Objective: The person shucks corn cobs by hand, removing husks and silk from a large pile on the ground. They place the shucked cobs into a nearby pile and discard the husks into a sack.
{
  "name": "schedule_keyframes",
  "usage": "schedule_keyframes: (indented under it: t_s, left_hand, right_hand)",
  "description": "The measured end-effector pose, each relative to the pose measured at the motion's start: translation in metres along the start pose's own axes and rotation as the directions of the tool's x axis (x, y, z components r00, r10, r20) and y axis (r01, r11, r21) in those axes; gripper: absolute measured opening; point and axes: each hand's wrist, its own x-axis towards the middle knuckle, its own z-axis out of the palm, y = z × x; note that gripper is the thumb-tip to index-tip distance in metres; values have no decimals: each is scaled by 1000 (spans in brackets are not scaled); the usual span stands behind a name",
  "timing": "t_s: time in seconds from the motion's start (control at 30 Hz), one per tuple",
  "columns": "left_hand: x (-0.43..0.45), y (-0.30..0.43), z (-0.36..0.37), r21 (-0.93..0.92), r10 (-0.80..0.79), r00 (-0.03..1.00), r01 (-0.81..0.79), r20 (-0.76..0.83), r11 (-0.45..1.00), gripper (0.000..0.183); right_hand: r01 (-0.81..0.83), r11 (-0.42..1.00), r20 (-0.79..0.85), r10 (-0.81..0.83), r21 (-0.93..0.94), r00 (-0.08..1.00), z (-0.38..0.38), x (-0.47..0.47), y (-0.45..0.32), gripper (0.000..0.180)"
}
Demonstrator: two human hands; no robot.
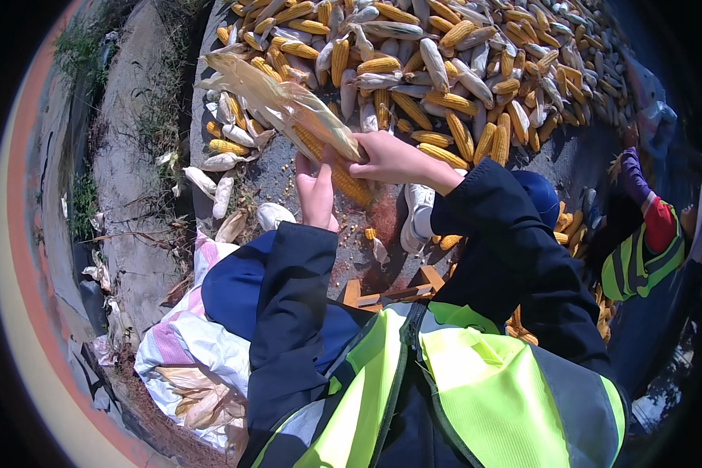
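Between my two hands is an ear of corn [351, 185], its yellow kernels bare at the end nearer me. Pale dry husk [281, 96] is peeled back from it and spreads up and to the left. My left hand [317, 187] grips the cob from its left side, fingers partly behind it. My right hand [386, 157] is closed on the husk along the cob's right side. Below the cob, reddish corn silk [382, 216] and loose kernels lie on the grey ground beside my white shoe [415, 216].
A large heap of corn ears [444, 64], some husked, spreads ahead. A white and pink woven sack [181, 339] holding husks stands at my left. A wooden stool [386, 292] is under me. A co-worker in a reflective vest [643, 251] is at the right. A concrete ledge [134, 175] runs along the left.
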Motion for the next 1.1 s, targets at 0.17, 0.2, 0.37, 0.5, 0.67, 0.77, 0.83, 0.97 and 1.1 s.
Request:
schedule_keyframes:
  t_s: [0.17, 0.2, 0.37, 0.5, 0.67, 0.77, 0.83, 0.97, 1.1]
  left_hand:
    - [4, -6, -6, -20, 2, 1000, -2, -7, 1000, 48]
    - [5, -5, -6, -14, 7, 1000, -7, -9, 1000, 48]
    - [-2, 1, 4, 19, 55, 998, -55, -8, 998, 49]
    - [-6, 4, 6, 54, 74, 997, -73, -19, 996, 51]
    - [-4, 6, 8, 191, 140, 990, -136, -10, 972, 49]
    - [-4, 5, 10, 153, 156, 988, -152, -18, 977, 48]
    - [-5, 6, 9, 134, 168, 986, -165, -10, 977, 48]
    - [-6, 10, 8, 171, 157, 986, -165, 63, 971, 57]
    - [0, -5, 0, 137, 103, 994, -106, 27, 985, 61]
  right_hand:
    - [32, 999, 81, -33, 11, 996, -9, 4, 5, 31]
    - [57, 998, 59, -58, 26, 997, -7, 5, 10, 31]
    - [52, 999, 18, -52, -7, 998, -7, 2, 9, 32]
    - [44, 999, 29, -44, -7, 999, -10, 2, 6, 33]
    - [87, 996, -22, -88, -35, 996, -11, 4, 8, 32]
    - [82, 997, -58, -82, -14, 995, -6, 5, 14, 33]
    - [127, 991, -90, -130, -34, 987, -4, 5, 15, 33]
    - [72, 997, -92, -75, -36, 993, 2, 5, 13, 30]
    - [104, 973, -91, -125, -208, 988, 8, 5, 16, 26]
